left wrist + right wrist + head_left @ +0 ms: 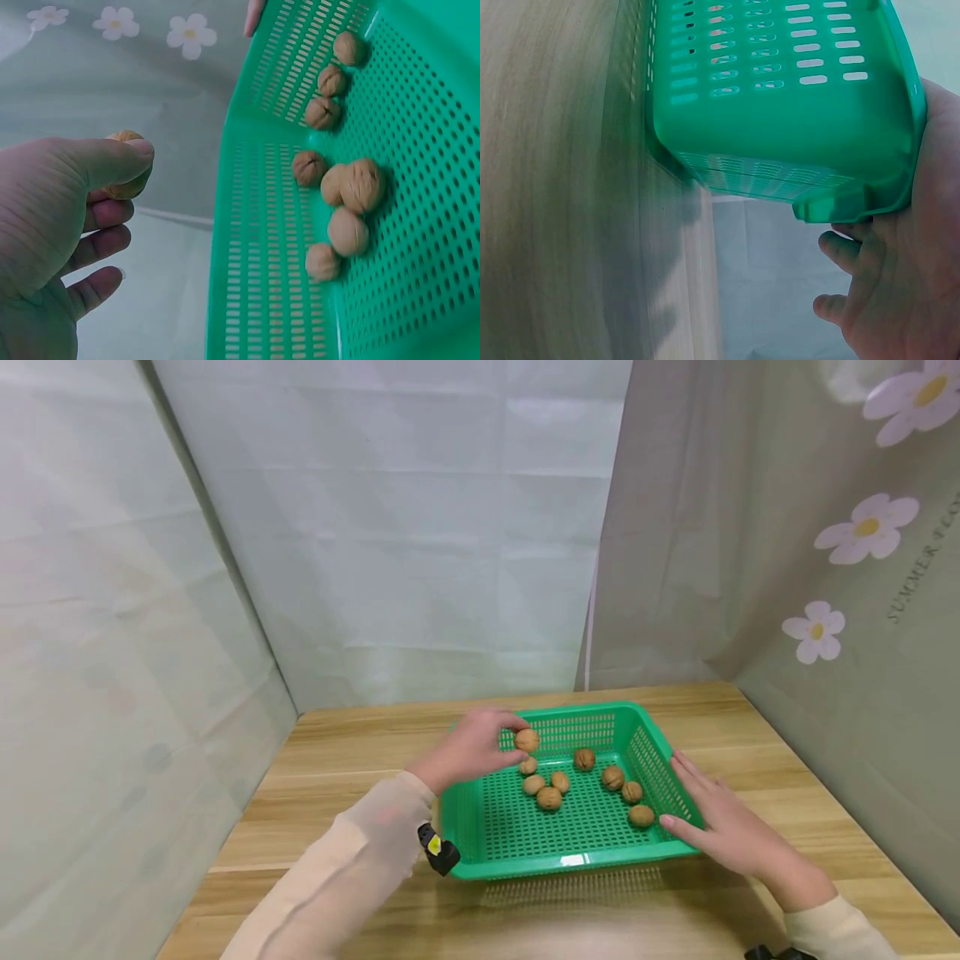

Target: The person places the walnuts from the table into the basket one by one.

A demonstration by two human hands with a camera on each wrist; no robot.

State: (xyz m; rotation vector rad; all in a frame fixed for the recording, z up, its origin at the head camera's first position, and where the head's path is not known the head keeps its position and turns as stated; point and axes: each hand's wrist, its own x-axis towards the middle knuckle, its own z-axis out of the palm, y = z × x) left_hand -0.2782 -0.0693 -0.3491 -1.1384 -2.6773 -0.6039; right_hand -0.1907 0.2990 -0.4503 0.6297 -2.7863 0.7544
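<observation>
My left hand [476,747] pinches a walnut [527,741] between thumb and fingers, above the back left part of a green plastic basket [570,861]. Close up in the left wrist view, the thumb lies across that held walnut [133,186]. Several other walnuts [549,799] are spread over the basket floor, some grouped at the middle and others toward the right wall. At the basket's right side, my right hand [723,827] rests on the rim with fingers extended and thumb laid over the edge. The right wrist view shows its palm [922,277] against the rim.
The basket stands on a wood-grain table [360,760]. Pale cloth sheets [420,527] hang behind and at the left, and a sheet with printed flowers [867,528] hangs at the right. Black wrist cameras [438,850] are strapped to the arms.
</observation>
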